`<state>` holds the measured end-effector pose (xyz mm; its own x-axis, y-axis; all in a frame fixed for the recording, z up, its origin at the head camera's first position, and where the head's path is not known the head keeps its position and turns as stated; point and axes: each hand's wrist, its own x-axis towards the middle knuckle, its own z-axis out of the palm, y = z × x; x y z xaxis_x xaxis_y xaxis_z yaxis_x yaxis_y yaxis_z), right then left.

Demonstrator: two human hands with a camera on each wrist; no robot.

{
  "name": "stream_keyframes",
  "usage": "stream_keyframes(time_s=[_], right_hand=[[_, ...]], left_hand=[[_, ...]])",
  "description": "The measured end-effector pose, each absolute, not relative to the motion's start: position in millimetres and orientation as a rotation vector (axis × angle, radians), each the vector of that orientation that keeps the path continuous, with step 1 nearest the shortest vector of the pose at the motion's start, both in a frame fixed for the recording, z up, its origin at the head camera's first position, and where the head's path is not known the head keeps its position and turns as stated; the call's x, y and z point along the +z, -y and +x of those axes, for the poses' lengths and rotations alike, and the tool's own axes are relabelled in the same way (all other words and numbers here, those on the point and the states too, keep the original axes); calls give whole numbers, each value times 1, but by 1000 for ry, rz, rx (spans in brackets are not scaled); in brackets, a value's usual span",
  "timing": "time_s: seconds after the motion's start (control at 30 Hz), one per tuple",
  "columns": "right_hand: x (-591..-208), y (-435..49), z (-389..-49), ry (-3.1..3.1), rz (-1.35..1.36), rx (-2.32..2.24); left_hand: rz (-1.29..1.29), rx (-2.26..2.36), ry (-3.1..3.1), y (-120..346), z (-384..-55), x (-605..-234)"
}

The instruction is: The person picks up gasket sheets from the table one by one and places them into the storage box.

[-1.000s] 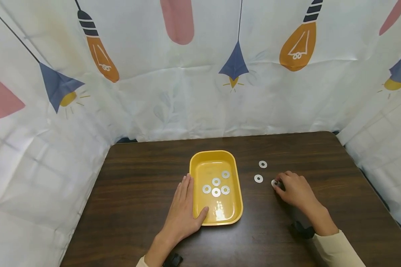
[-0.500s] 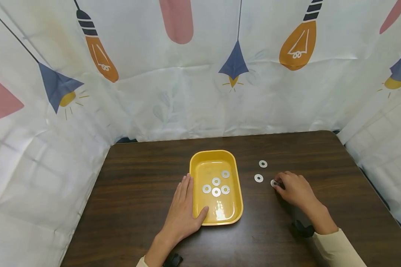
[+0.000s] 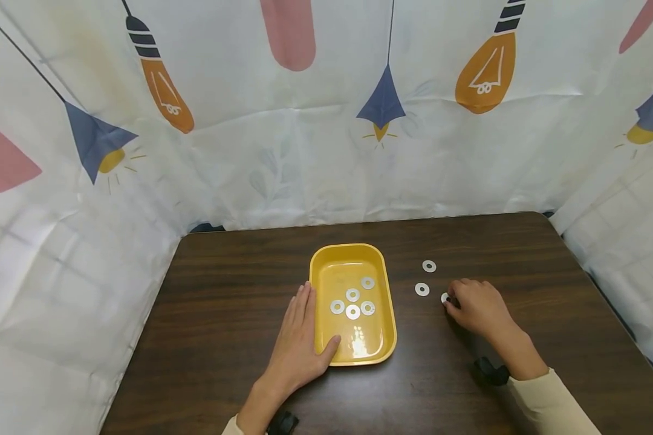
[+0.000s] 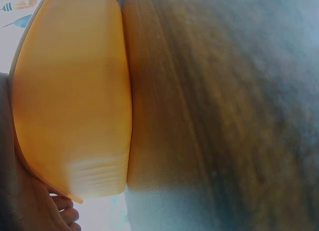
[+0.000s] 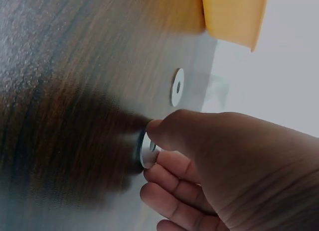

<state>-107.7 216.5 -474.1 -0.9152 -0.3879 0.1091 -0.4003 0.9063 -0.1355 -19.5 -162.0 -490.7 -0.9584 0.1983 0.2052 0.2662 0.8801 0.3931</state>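
My left hand (image 3: 295,341) lies with straight fingers along the left side of a yellow tray (image 3: 328,270), its thumb over the near rim. Several flat silver washers (image 3: 352,295) lie on the tray's floor. To the right of the tray, my right hand (image 3: 481,308) pinches another washer (image 5: 147,154) between thumb and fingertips, close over the tabletop. In the right wrist view the thumb covers part of its face, and the other fingers are curled beneath. Two loose washers, one farther back (image 3: 428,266) and one nearer (image 3: 422,289), lie flat between tray and right hand.
The dark wood-grain table (image 3: 239,272) has its back edge against a white curtain (image 3: 223,169) printed with lamps and bulbs. Curtain also hangs along both sides. A black band (image 3: 491,371) sits at my right wrist.
My right fingers shift slightly at the pinched washer, which shows a little less in the head view. The left hand and tray stay put.
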Motion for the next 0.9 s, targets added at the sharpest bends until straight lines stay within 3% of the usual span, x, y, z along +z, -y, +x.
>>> stream_keyframes(time_s=[0.57, 0.9], right_hand=[[-472, -208, -110, 2902, 635, 162], [-482, -216, -105, 2976, 514, 436]], left_hand=[[-375, -630, 2878, 161, -20, -491], [-362, -632, 2889, 161, -20, -489]])
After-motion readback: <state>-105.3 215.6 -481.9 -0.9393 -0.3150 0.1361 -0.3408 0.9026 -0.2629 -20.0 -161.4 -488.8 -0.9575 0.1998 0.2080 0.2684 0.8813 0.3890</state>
